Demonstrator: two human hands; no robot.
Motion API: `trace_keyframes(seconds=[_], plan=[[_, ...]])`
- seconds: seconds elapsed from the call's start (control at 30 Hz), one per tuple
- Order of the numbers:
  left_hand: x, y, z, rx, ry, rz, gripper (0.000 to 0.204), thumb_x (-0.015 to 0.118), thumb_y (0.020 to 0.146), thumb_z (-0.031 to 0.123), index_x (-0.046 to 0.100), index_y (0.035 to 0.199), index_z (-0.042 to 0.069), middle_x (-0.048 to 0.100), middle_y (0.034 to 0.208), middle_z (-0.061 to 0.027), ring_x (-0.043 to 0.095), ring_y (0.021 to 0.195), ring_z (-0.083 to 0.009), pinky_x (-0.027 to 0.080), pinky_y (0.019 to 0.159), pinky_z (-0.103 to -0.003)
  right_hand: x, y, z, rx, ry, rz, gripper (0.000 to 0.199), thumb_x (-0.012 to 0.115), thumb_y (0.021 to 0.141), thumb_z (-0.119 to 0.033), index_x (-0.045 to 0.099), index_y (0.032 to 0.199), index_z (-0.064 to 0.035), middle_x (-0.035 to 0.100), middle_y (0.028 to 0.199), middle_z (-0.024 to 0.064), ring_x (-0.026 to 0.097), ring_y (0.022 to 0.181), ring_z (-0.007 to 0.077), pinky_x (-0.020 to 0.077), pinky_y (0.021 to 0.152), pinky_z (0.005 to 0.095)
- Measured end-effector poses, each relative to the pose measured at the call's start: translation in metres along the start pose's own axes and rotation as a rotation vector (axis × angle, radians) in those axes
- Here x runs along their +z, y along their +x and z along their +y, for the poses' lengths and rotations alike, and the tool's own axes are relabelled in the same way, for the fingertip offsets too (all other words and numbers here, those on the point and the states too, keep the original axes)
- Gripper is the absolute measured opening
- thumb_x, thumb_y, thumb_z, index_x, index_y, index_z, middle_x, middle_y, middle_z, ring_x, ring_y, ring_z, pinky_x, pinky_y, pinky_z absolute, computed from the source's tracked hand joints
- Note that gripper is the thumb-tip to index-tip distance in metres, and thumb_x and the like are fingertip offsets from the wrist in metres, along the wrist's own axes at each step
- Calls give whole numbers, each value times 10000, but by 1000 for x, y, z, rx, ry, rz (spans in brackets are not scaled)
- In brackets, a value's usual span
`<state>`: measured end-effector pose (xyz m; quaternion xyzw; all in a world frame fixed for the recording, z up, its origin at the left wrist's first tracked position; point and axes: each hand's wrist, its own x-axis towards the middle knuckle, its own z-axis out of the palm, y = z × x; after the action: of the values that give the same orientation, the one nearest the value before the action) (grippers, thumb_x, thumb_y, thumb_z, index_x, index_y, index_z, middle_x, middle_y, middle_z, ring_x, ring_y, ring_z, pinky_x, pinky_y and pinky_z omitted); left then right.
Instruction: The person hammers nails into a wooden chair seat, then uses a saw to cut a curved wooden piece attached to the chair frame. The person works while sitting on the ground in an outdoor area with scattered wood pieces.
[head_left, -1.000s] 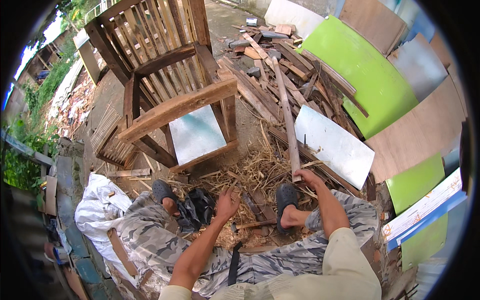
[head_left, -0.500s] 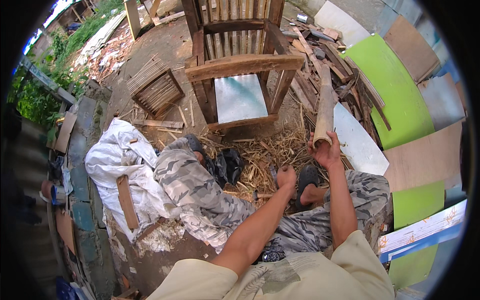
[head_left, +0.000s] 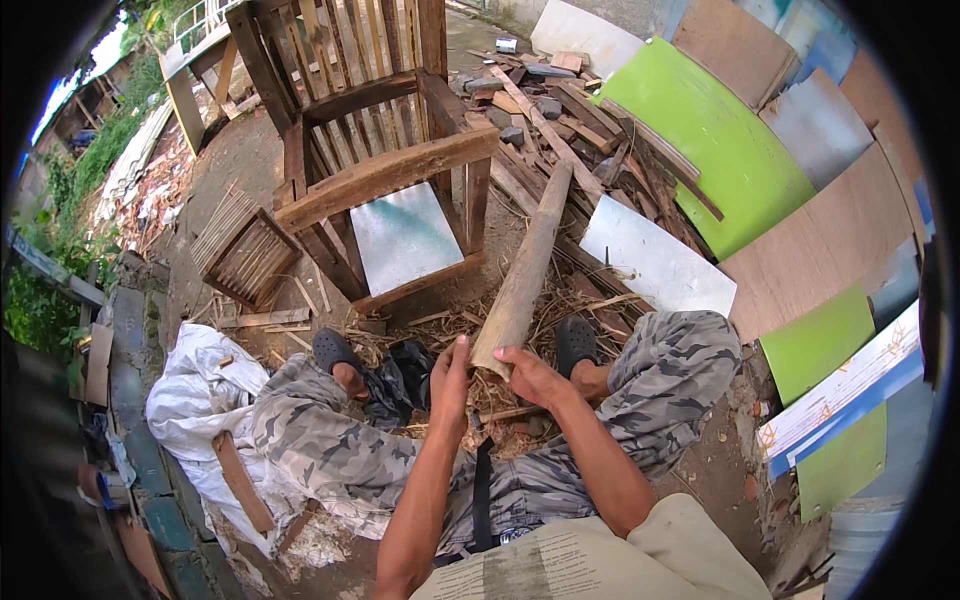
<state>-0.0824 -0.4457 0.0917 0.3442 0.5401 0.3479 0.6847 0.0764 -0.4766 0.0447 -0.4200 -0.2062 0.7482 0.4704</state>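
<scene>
A long, pale brown bamboo pole [head_left: 527,265] slants away from me between my legs, its near end close and its far end reaching over the scrap wood. My left hand [head_left: 450,385] grips the left side of the near end, fingers pressed along the edge. On the opposite side my right hand [head_left: 532,377] holds the same end, thumb on top and fingers underneath, partly hidden. Straw-like shavings [head_left: 480,405] lie on the ground below my hands. A black strap [head_left: 483,495] runs down over my lap.
Ahead stands a wooden chair frame [head_left: 390,175] with a pale panel [head_left: 408,235]. A small slatted frame [head_left: 245,250] lies left of it. Scrap wood [head_left: 570,130] is piled right, beside a green sheet [head_left: 715,150] and a white board [head_left: 655,260]. A white sack [head_left: 200,385] lies left.
My left hand has come up from the shavings onto the bamboo pole's near end. The pole has come down toward my middle, and the view has swung right.
</scene>
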Motion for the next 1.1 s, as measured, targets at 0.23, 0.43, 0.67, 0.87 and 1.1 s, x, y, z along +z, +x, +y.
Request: trace_keyframes(seconds=[0.23,0.43,0.67,0.87,1.1], plan=[[-18,67,36,-105,933,-273,1147,667,765,780,480,1374,-174,571,1362,-316,576,1269,-391,463,1041,-433,2,20,47,206,-147,-36,723,678,924,-431,434,1457,-8,516,1407,89,490,1282,229,375,1056,439],[20,101,-2,-81,1251,-263,1023,802,631,583,538,1325,-121,674,1176,-303,685,1078,-397,545,931,-438,-15,34,68,286,-176,-103,660,636,972,-461,455,1461,-56,498,1453,46,480,1308,221,388,1079,450],[-23,99,-13,-6,1322,-282,955,791,631,500,527,1376,-36,683,1148,-296,684,1050,-409,552,901,-451,-27,26,40,354,-569,160,1054,695,878,-632,278,1546,69,546,1430,211,529,1298,314,470,984,427],[-102,61,12,381,1385,-283,944,803,637,434,467,1387,-31,671,1099,-289,671,988,-439,534,888,-480,-50,44,-26,9,-181,562,858,646,953,-562,318,1544,-34,489,1458,158,482,1342,292,461,997,434],[-76,30,127,691,1633,-145,954,861,667,321,391,1464,91,602,1243,-193,627,1117,-375,549,945,-435,-34,30,-133,-408,70,507,602,628,974,-534,501,1340,-74,594,1236,71,594,1093,212,508,898,413]])
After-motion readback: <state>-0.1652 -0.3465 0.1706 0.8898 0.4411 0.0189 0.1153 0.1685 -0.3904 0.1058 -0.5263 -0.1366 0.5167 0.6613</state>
